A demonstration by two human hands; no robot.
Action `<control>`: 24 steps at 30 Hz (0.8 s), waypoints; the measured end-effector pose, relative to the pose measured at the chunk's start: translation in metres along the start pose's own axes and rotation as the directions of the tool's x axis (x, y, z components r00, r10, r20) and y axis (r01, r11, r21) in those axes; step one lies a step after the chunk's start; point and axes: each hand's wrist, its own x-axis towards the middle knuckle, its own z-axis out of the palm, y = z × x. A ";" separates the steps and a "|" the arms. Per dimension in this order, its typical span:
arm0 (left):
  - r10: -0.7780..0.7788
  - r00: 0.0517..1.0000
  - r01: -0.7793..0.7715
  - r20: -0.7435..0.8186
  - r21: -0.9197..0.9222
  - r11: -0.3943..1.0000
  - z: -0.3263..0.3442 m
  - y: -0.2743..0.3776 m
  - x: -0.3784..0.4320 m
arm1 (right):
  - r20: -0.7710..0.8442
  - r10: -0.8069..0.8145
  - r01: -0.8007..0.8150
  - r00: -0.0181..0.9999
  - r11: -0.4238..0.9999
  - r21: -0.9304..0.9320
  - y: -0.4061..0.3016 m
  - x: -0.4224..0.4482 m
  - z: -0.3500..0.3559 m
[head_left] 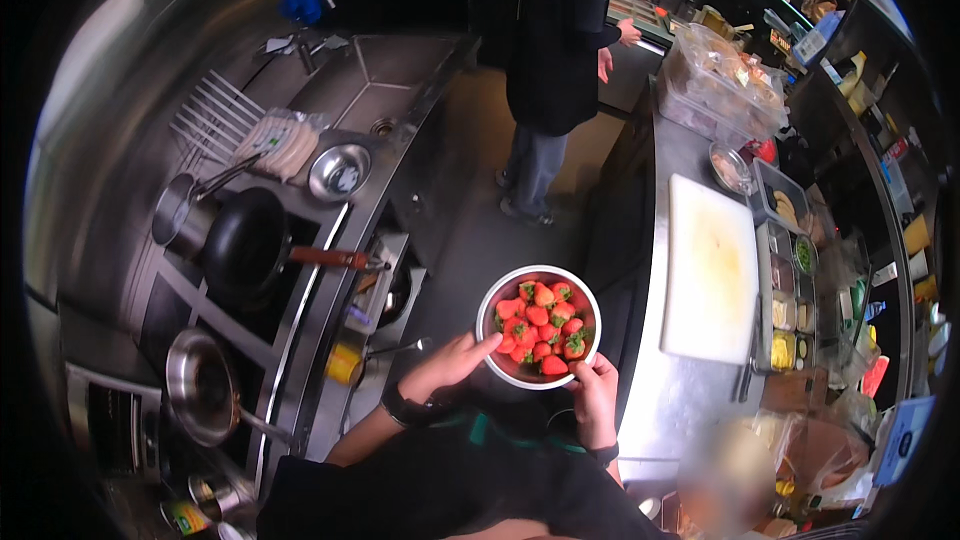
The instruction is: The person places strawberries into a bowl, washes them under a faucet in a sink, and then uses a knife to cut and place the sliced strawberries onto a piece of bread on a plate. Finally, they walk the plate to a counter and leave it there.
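Note:
A round metal bowl [538, 271] is held out in front of my body, over the aisle floor. Whole red strawberries [537, 316] with green leaves fill much of it. My left hand [459, 360] grips the bowl's lower left side, its thumb over the rim. On the lower right, my right hand [595, 397] pinches the rim between thumb and fingers. The undersides of the bowl and some fingers are hidden.
Left stand a stove with a black frying pan [247, 244], a steel pan [201, 386] and a sink [382, 90]. Right, a steel counter [667, 420] bears a white cutting board [710, 270] and ingredient containers [784, 292]. A person in black [555, 37] stands ahead in the aisle.

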 end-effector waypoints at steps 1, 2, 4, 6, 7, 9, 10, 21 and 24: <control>-0.001 0.999 0.002 0.034 -0.038 0.999 -0.012 0.004 0.025 | 0.014 0.004 -0.004 1.000 1.000 -0.006 -0.008 0.025 0.003; -0.002 0.998 0.007 0.066 -0.076 0.997 -0.022 0.008 0.049 | 0.014 0.006 -0.005 1.000 0.999 -0.039 -0.016 0.052 0.008; -0.014 0.995 0.027 0.095 -0.141 0.990 -0.042 0.026 0.098 | -0.007 0.013 -0.013 1.000 0.996 -0.083 -0.037 0.096 0.029; -0.055 0.994 0.080 0.097 -0.282 0.956 -0.087 0.028 0.145 | 0.004 0.037 -0.037 0.999 0.994 -0.102 -0.054 0.145 0.061; -0.082 0.993 0.109 0.089 -0.367 0.924 -0.110 0.031 0.164 | 0.019 0.040 -0.038 0.999 0.992 -0.118 -0.065 0.165 0.077; -0.116 0.992 0.125 0.048 -0.465 0.877 -0.150 0.043 0.192 | 0.057 0.052 -0.043 0.997 0.987 -0.153 -0.085 0.207 0.110; -0.126 0.992 0.116 0.010 -0.466 0.877 -0.166 0.052 0.200 | 0.105 0.039 -0.017 0.994 0.980 -0.198 -0.091 0.225 0.117; -0.232 0.951 0.023 -0.206 -0.700 0.713 -0.243 0.097 0.305 | 0.348 0.245 -0.131 0.905 0.938 -0.320 -0.146 0.408 0.232; -0.188 0.963 -0.064 -0.195 -0.839 0.541 -0.255 0.115 0.334 | 0.442 0.260 -0.111 0.858 0.935 -0.336 -0.169 0.463 0.261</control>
